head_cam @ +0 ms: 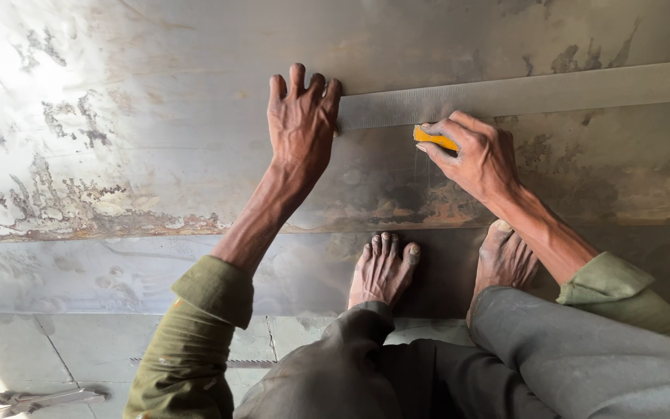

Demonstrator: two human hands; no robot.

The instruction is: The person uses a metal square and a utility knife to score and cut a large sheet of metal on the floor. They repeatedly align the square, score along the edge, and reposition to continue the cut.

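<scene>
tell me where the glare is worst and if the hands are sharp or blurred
Head view: glare is worst at the upper left, where the metal sheet washes out to near white. Head view: the left hand on the ruler and the right hand holding a yellow marker are both sharp. Head view: the lower right lies in dimmer light.

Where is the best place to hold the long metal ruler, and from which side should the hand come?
The ruler lies flat on the metal sheet, so press down from above rather than pinch. Its left end, where the left hand rests, suits this. The right hand holds a yellow marker at its lower edge.
</scene>
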